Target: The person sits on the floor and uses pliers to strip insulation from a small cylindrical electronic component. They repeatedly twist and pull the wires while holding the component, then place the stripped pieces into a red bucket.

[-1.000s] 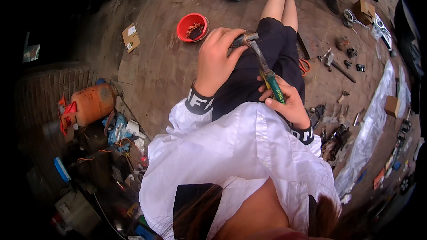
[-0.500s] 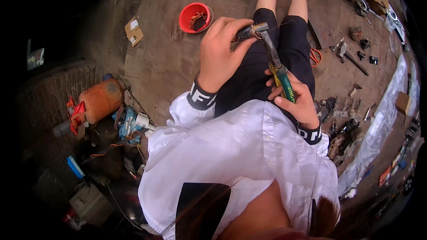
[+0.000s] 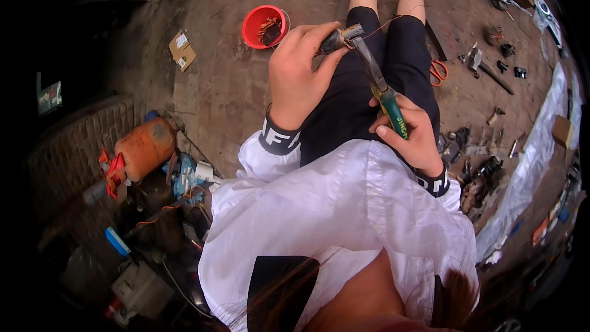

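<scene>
My left hand (image 3: 300,71) is closed around a dark, stubby cylindrical part (image 3: 332,42) with a metal shaft end and coppery bits, above my thigh. My right hand (image 3: 419,132) grips the green handle of a pair of long-jawed pliers (image 3: 393,110). Their dark metal jaws reach up to the coppery end of the part and appear to touch it. From that spot a thin copper-coloured wire (image 3: 391,23) curves off toward my knee. My fingers hide the part's far end.
A red bucket (image 3: 246,27) with copper-coloured scraps stands beyond my left hand. Orange-handled scissors (image 3: 439,72) and a hammer (image 3: 491,74) lie on the right. Nearby are plastic sheeting (image 3: 522,166) and several metal parts. An orange gas cylinder (image 3: 145,147) lies at the left.
The thin wire now stretches out to the right over my knee in a longer curve. The pliers' jaws have shifted slightly left along with the part; both hands keep their grips.
</scene>
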Motion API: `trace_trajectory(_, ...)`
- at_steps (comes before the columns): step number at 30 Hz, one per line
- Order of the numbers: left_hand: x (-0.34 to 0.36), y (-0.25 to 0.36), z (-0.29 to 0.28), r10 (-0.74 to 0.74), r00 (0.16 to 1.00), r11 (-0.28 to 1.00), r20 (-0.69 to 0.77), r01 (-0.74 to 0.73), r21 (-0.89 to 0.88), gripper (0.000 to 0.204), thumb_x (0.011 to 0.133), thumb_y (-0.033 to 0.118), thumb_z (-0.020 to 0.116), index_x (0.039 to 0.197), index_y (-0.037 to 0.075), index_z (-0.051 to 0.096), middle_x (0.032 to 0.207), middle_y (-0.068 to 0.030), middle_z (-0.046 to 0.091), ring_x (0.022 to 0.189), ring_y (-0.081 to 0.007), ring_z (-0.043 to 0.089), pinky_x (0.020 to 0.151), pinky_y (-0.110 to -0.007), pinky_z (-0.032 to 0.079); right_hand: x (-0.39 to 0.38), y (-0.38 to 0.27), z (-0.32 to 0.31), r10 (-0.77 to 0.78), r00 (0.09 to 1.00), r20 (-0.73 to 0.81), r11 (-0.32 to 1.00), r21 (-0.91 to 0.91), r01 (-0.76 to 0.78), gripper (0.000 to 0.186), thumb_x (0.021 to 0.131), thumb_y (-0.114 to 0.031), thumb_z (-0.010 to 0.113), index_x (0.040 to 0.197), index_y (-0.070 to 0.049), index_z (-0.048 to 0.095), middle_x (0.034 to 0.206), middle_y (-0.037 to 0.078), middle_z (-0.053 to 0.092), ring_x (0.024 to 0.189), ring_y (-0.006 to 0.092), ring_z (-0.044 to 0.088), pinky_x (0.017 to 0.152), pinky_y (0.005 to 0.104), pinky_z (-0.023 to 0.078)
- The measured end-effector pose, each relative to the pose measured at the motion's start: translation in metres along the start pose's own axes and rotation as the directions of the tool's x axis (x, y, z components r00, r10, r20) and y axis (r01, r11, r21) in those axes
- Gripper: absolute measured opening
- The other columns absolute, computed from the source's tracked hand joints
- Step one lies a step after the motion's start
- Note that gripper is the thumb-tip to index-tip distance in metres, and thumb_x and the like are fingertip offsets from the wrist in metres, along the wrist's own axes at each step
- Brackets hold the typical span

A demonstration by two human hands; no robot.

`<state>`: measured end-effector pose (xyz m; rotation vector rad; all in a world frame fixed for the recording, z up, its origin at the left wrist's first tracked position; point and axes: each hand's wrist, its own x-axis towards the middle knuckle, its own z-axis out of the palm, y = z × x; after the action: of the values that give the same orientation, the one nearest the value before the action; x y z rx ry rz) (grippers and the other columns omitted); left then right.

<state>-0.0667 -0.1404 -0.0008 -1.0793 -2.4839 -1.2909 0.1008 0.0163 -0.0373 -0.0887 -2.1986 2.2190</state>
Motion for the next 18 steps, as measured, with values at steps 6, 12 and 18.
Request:
trace_trajectory(6,-0.005,-0.008,-0.005,-0.099,0.992,0.994,0.072,0.102,-0.049,0.031,0.079,0.003,0.074,0.108,0.001,0.066,0.092,-0.0089,0.068,0.078,-0.0141,0.064,0.067,-0.026,0.050,0.005,0.002,-0.001,-0.026,1.000,-0.016,0.989,-0.144,0.024,0.010,0.075,-0.004,0.072,0.084,0.001,0.071,0.115,0.021,0.062,0.108,0.0337,0.062,0.090,0.0369,0.047)
trace_trajectory(12,-0.013,-0.018,-0.007,-0.251,0.959,0.962,0.129,0.262,-0.076,0.029,0.084,0.008,0.072,0.110,-0.001,0.064,0.089,-0.0071,0.067,0.072,-0.0108,0.060,0.064,-0.024,0.047,0.011,0.000,-0.004,0.038,0.998,0.045,0.999,-0.033,-0.036,0.009,0.077,-0.004,0.071,0.083,0.002,0.071,0.112,0.019,0.064,0.105,0.0301,0.062,0.089,0.0353,0.047)
trace_trajectory(18,-0.020,-0.025,-0.018,-0.314,0.924,0.918,0.219,0.355,-0.177,0.030,0.084,0.011,0.072,0.110,0.000,0.063,0.086,-0.0043,0.064,0.070,-0.0106,0.056,0.062,-0.023,0.044,0.012,-0.001,-0.010,0.064,0.986,0.152,0.993,0.084,-0.078,0.009,0.079,-0.006,0.070,0.084,0.002,0.072,0.105,0.017,0.065,0.101,0.0264,0.062,0.087,0.0349,0.047)
